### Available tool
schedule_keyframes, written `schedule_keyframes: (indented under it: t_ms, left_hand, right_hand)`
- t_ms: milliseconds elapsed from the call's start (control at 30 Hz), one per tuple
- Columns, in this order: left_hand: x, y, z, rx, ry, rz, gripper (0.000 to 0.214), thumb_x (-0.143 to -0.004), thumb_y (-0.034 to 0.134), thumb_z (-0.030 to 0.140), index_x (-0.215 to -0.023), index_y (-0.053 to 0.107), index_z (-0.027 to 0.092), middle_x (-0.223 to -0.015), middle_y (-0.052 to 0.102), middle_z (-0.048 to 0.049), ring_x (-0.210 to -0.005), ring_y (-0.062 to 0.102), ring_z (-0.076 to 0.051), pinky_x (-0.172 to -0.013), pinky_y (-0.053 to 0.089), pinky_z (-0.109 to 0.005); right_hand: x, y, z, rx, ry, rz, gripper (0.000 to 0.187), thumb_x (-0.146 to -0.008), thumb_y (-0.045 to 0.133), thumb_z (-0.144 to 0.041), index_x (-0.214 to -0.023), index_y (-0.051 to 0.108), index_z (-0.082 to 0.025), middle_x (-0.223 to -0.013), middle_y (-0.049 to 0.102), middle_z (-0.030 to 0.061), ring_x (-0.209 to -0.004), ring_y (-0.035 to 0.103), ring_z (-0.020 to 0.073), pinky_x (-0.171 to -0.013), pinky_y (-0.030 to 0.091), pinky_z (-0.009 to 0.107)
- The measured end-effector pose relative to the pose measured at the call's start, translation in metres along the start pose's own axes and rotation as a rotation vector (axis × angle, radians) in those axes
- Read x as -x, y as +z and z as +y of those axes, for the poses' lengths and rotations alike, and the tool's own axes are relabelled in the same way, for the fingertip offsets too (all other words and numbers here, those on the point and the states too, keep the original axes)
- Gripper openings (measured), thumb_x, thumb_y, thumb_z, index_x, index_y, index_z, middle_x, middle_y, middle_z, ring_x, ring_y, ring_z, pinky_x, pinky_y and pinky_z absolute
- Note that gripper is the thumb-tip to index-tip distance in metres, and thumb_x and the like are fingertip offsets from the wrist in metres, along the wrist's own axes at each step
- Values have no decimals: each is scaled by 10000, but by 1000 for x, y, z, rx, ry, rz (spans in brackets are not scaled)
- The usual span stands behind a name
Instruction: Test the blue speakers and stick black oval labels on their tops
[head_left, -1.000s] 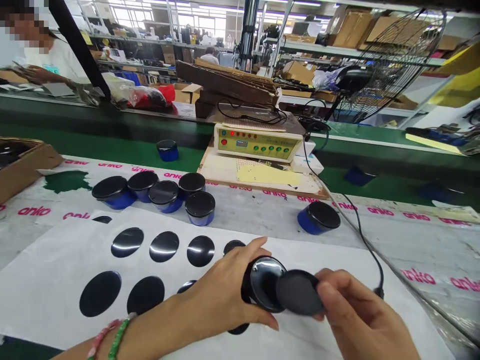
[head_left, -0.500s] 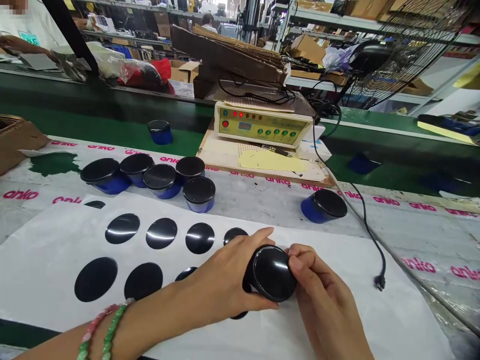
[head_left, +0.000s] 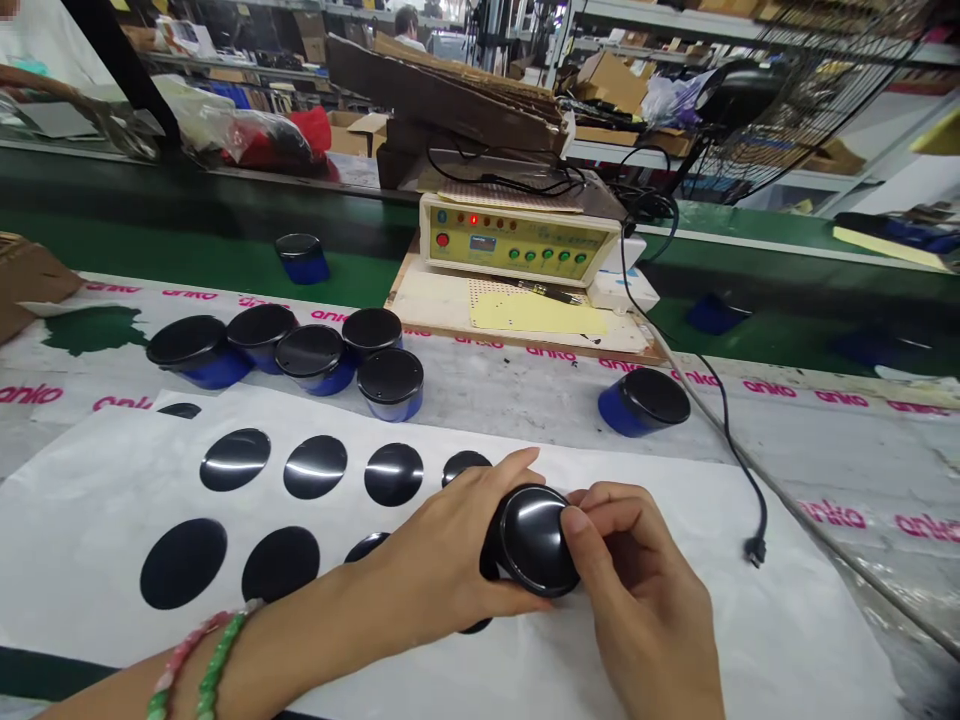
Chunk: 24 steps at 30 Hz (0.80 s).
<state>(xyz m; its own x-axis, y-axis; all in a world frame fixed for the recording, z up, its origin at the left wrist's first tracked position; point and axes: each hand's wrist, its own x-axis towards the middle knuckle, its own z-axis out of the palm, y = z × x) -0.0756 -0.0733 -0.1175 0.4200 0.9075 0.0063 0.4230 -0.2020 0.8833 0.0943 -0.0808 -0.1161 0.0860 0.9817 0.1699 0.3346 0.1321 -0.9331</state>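
A short round black-topped cylinder (head_left: 538,538) is gripped in my left hand (head_left: 435,550), whose fingers and thumb wrap its left side. The glossy top faces up towards me, tilted. My right hand (head_left: 637,590) is closed at the right edge of that top, thumb pressed on the rim and fingers curled behind; whether it also pinches a thin film there, I cannot tell. Beneath both hands lies a white sheet (head_left: 750,620) bearing black discs, such as this disc (head_left: 280,566) and this one (head_left: 394,474). My left forearm covers some of them.
Several black-topped blue cylinders (head_left: 312,358) stand grouped at the left; another cylinder (head_left: 643,402) stands at the right. Behind is a control box (head_left: 517,245) with lights and buttons. A cable (head_left: 731,430) crosses the right side. A green conveyor belt (head_left: 360,285) runs behind the bench.
My right thumb has moved slightly left and further onto the cylinder's top. My left hand keeps its grip. The whole view has shifted a little.
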Motion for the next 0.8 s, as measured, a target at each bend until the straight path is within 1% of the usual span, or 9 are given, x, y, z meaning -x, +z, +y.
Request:
schedule_keyframes:
  t_ms: [167,300,367,467,567,633,667,733,800]
  left_hand:
    - [0,1,-1,-9,18,16,952,-678,797,390,-1416,196,383,-1306,553,40,-1192,517,-204,-993,420,-328]
    - [0,3,0,-10,11,14,973,-684,796,385,-1407,146,432,-1317,538,75,-1203,507,-181,-1019,405,-323]
    - [1,3,0,-11,1,17,982,-691,791,388,-1403,119,459,-1320,532,90,-1204,506,-175,-1024,406,-324]
    - [0,2,-1,-24,1,21,989,-691,784,416,-1406,103,472,-1319,532,79,-1196,518,-185,-1018,424,-339]
    - [-1,1,-4,-89,62,22,1014,-706,768,434,-1428,55,445,-1331,529,33,-1199,521,-201,-1007,450,-351]
    - [0,2,-5,-206,171,25,956,-771,717,407,-1448,41,402,-1364,501,-23,-1233,494,-218,-1027,441,-373]
    - [2,4,-5,-285,226,28,888,-812,677,389,-1456,65,374,-1380,481,-60,-1251,479,-234,-1035,435,-391]
    - [7,9,0,-457,299,23,717,-870,599,363,-1452,183,317,-1404,429,-140,-1277,457,-284,-1028,442,-427]
    - [14,10,9,-605,339,0,580,-885,565,360,-1407,321,297,-1405,393,-187,-1258,480,-331,-954,505,-425]
  right_hand:
    - [1,1,1,20,-34,3,170,-866,582,-296,-727,519,-222,-845,517,28,-818,556,172,-645,489,262]
    - [1,2,3,10,-65,-4,163,-880,569,-278,-738,512,-224,-853,503,23,-837,554,162,-657,483,251]
    - [2,3,2,-3,-56,18,165,-887,563,-279,-744,500,-226,-857,494,19,-842,543,159,-666,473,254]
    - [4,3,-1,-4,-46,0,179,-902,539,-290,-748,475,-227,-855,484,19,-843,531,162,-670,459,269]
    - [5,3,0,112,-73,-40,152,-916,504,-325,-797,478,-235,-916,465,28,-886,514,177,-716,455,304]
    - [4,0,4,201,-82,10,123,-905,511,-370,-924,489,-250,-1039,441,43,-989,494,202,-787,447,349]
    - [3,-3,8,223,-91,61,182,-889,534,-389,-1000,475,-257,-1106,422,51,-1024,490,212,-818,442,372]
    - [-1,-13,17,217,-145,171,316,-856,576,-413,-1095,431,-265,-1168,410,56,-999,522,210,-805,458,373]
    - [-4,-28,27,230,-166,185,296,-874,553,-413,-1101,434,-264,-1115,470,41,-911,570,182,-744,490,322]
